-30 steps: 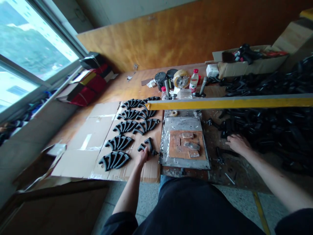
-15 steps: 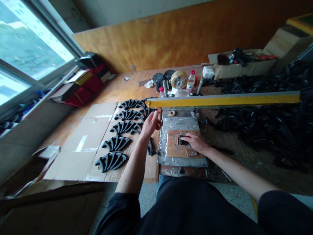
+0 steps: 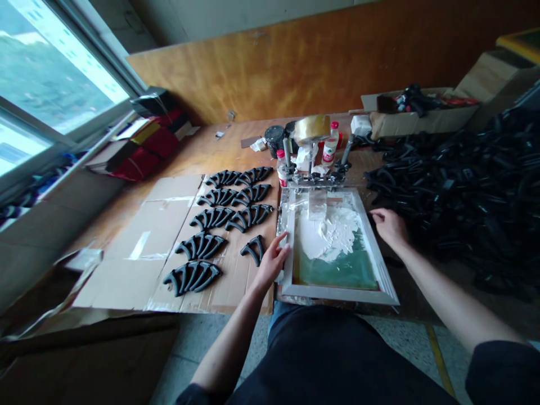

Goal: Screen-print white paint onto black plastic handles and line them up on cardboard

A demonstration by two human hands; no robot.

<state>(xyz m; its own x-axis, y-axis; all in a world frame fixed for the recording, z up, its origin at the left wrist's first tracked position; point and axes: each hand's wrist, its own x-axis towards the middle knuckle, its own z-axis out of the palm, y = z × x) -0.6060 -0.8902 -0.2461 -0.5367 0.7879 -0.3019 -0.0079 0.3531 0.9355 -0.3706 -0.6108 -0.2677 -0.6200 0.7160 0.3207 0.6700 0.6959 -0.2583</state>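
Right now the silver-edged frame (image 3: pixel 337 293) lies flat on the bench directly before the person, white paste (image 3: pixel 340 230) heaped across its green mesh (image 3: pixel 333 274)! The left hand (image 3: pixel 272 263), fingers loosely spread and ungripping, is at the frame's left edge, beside a small group of curved black parts (image 3: pixel 254 251) on the cardboard (image 3: pixel 143 225); over on the other side, the right hand (image 3: pixel 390 226) hovers half-curled just beside the frame, near the dark pile (image 3: pixel 455 185), and whether it holds anything I can't tell
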